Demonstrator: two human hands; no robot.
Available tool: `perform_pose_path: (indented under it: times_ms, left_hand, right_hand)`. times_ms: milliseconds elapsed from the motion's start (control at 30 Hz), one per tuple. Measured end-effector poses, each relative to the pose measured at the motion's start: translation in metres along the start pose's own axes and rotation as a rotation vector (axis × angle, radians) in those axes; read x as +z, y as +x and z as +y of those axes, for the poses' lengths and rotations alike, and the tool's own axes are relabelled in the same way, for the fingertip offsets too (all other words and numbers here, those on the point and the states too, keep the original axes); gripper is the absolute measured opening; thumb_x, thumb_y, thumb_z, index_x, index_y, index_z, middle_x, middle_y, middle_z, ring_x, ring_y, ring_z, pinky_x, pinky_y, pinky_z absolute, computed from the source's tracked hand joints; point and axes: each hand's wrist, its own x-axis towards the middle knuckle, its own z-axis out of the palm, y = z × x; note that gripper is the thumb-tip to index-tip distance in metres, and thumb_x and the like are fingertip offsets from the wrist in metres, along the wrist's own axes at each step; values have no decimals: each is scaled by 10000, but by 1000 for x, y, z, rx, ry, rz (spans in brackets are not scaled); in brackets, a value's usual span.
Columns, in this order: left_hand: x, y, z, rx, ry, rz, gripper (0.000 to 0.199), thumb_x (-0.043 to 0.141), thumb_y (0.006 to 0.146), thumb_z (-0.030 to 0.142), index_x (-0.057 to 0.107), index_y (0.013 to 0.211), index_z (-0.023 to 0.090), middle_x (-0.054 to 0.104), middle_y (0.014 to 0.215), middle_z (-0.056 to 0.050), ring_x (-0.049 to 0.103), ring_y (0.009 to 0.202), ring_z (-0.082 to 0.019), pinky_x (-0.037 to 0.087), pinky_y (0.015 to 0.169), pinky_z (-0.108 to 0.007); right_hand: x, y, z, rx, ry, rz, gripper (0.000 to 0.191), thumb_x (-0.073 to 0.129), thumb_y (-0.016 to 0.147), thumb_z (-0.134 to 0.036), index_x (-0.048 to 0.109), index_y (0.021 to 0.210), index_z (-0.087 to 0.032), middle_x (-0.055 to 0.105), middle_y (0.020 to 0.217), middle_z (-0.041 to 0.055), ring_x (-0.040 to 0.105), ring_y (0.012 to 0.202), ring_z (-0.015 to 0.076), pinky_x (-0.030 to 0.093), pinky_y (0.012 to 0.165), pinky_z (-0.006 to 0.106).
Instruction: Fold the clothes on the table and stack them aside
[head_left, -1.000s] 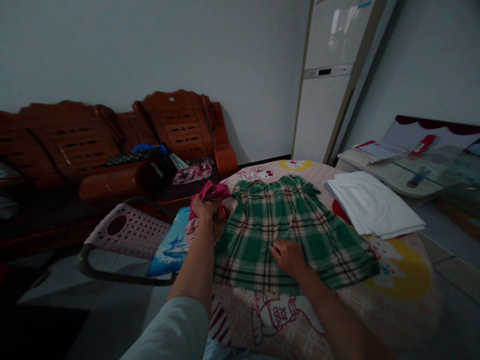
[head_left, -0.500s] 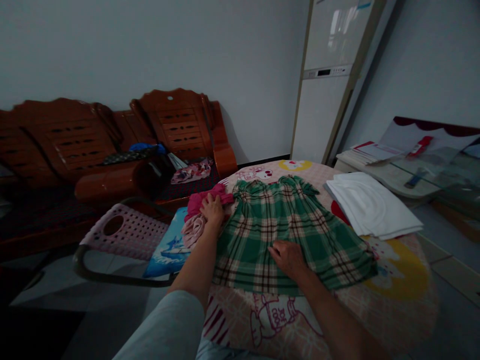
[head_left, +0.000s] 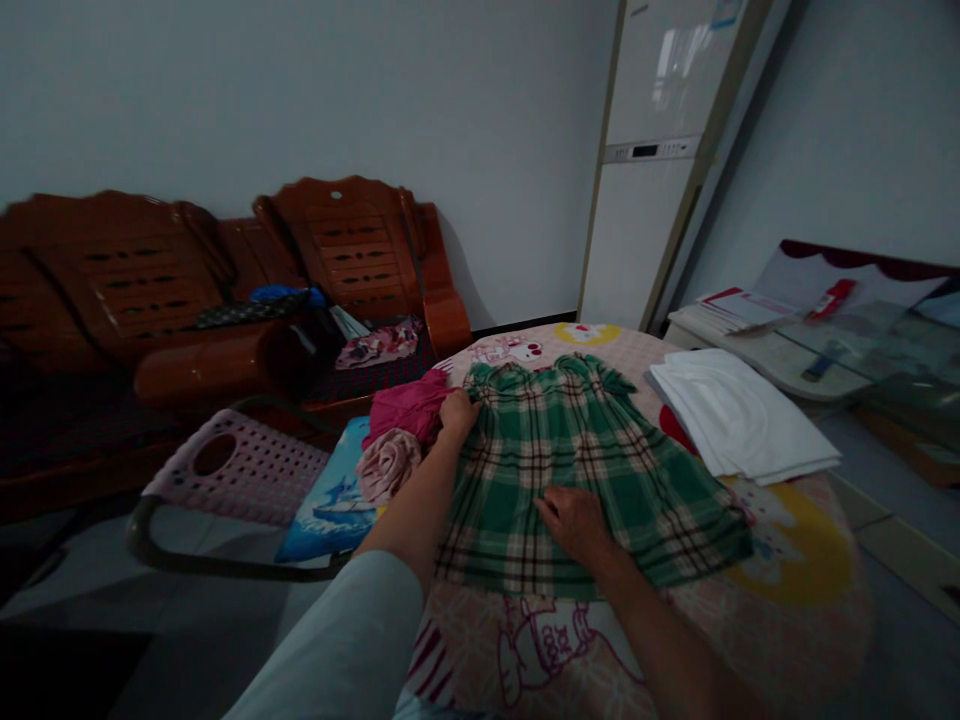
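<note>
Subject: green plaid dress [head_left: 555, 450], spread out on the round table's pink printed tablecloth [head_left: 472, 640], directly in front of the person. Long axis runs far to near: gathered neckline at the far end, flared hem at the near edge, a short sleeve out at far right.

Key relation: the left hand [head_left: 459, 412] is at the dress's far-left edge, close to the neckline end; the right hand [head_left: 576, 520] lies on the lower skirt, near the middle of the hem side. So the left is nearer the neckline, the right nearer the hem.

Hands: well apart. Left fingers bent at the cloth edge; cannot tell whether they pinch fabric. Right loosely curled, knuckles up, on the plaid; cannot tell if any cloth is gripped.

Counts:
- dress: 1
- magenta garment [head_left: 405, 402]: 1, bunched, just left of the left hand
- pale pink ruffled cloth [head_left: 388, 465]: 1, on the near side of the magenta
- blue printed cushion [head_left: 330, 515]: 1, left of the table
- pink woven chair [head_left: 262, 470]: 1, farther left
- folded white cloth [head_left: 742, 410]: 1 pile at right, layers not countable
- hands: 2
</note>
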Motion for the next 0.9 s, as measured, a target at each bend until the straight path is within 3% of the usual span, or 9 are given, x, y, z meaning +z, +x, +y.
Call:
perform_pose_path:
  times_ms: [100,300,467,567,667,900]
  left_hand:
    - [6,7,1,-19,-15,34,393,565,900,421,664,1114,106,678,1142,-200,642,1102,-304,516,879,-352]
    - [3,22,-4,-37,-115,42,246,558,847,204,707,1031,141,713,1095,-148,655,1087,-266,506,870,-304]
    - [-8,35,-18,-105,-139,12,257,501,816,98,716,957,97,743,856,-137,710,887,-226,519,757,-248]
    - [-13,42,-25,-143,-137,-13,255,497,816,88,714,947,66,729,762,-150,715,767,-226,520,687,-246]
    - [-15,47,-26,-142,-129,-2,289,501,817,95,697,1024,48,729,781,-165,716,768,-239,519,670,-257]
    - [-21,62,-23,-24,-118,-8,335,436,867,124,688,1083,78,736,802,-138,707,722,-197,510,645,-232]
  right_hand:
    - [0,0,0,0,-4,-6,285,510,943,-315,622,718,-181,671,723,31,593,677,143,259,613,282]
    - [1,0,0,-4,-8,5,287,516,945,-311,617,710,-180,674,722,31,597,675,141,267,615,279]
    - [1,0,0,-8,-4,11,283,527,940,-307,629,709,-180,668,707,31,587,663,141,265,611,277]
    - [1,0,0,-11,6,10,283,528,941,-309,632,711,-181,670,710,29,583,661,140,259,608,278]
    - [1,-1,0,-7,11,7,294,529,943,-312,625,699,-180,664,700,25,576,653,138,255,607,280]
    - [0,-1,0,-2,2,4,298,521,946,-319,619,698,-186,655,692,17,562,637,133,253,606,279]
